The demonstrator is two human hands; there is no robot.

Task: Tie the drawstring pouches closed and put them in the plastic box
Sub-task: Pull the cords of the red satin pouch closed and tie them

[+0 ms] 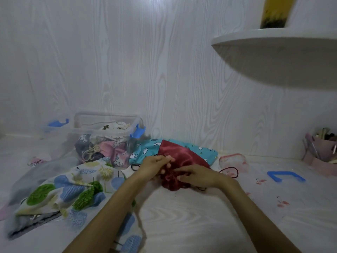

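Mid-frame, my left hand (152, 166) and right hand (196, 175) both pinch the gathered mouth of the red satin pouch (179, 156), fingers curled into its folds. The plastic box (107, 136) sits centre-left against the wall, pouches inside. Bare surface spreads lower right.

**Bare arms, bare hands**

Two forearms come into view from the bottom edge, both uncovered along the whole visible length, with no sleeve or cuff showing. The left hand (151, 166) and right hand (197, 175) are gloveless. The fingers (168, 158) look slim, slightly blurred.
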